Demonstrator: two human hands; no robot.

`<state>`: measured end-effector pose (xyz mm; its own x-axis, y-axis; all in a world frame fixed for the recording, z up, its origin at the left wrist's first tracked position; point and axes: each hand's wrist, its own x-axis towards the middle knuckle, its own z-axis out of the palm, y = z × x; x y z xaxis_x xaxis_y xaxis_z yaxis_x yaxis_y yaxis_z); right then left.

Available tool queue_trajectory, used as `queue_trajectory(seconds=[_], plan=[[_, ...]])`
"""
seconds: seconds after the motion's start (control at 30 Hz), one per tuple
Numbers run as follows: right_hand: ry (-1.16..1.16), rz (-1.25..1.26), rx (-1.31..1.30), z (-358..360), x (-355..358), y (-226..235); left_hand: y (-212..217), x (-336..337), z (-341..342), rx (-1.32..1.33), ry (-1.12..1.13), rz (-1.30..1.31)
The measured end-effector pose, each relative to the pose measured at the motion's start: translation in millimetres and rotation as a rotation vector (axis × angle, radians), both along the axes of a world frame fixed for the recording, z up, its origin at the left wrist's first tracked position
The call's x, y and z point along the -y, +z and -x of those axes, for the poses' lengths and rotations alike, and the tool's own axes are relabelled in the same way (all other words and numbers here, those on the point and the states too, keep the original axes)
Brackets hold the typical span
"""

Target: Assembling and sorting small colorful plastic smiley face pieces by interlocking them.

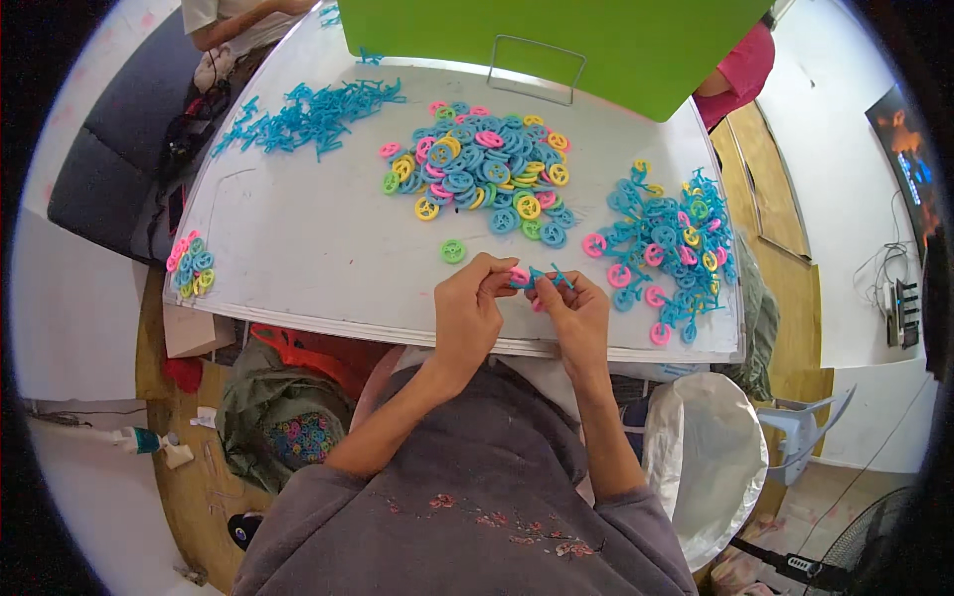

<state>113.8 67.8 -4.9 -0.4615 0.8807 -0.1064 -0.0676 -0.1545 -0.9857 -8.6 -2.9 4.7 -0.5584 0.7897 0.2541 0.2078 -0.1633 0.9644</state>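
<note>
On the near side of the wheel heap (489,167), well short of it and above the edge of the white table (318,223), a small toy (537,274) is held between two hands. Its blue frame (561,277) is thin and stick-like, forking into narrow prongs, with the dull sheen of moulded plastic; a round pink wheel (518,276) sits at its left end. The left hand (467,313) has thumb and forefinger closed on that wheel, and the right hand (579,323) pinches the frame. A second pink piece shows under the right fingers, partly hidden. The heap itself is made of spoked plastic rings in blue, pink, yellow and green. Just nearer than the heap lies a lone green wheel (453,250), flat and round. Left of the heap, spiky blue parts (323,114) lie tangled; right of it is a pile of wheeled toys (668,248). Beyond the heap stands a smooth, bright green panel (616,45) with a bent-wire loop (538,69).
</note>
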Motion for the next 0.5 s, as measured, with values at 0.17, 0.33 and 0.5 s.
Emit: queue_trajectory(seconds=[0.17,0.33,0.5], plan=[[0.039,0.133,-0.071,-2,-3,-4,-4,-1,-3,-0.067,0.040,-0.047],[0.001,0.132,-0.060,1,0,-3,-6,-4,-6,-0.100,0.075,-0.108],[-0.118,-0.044,0.064,10,13,-5,4,2,-4,-0.072,0.032,0.086]])
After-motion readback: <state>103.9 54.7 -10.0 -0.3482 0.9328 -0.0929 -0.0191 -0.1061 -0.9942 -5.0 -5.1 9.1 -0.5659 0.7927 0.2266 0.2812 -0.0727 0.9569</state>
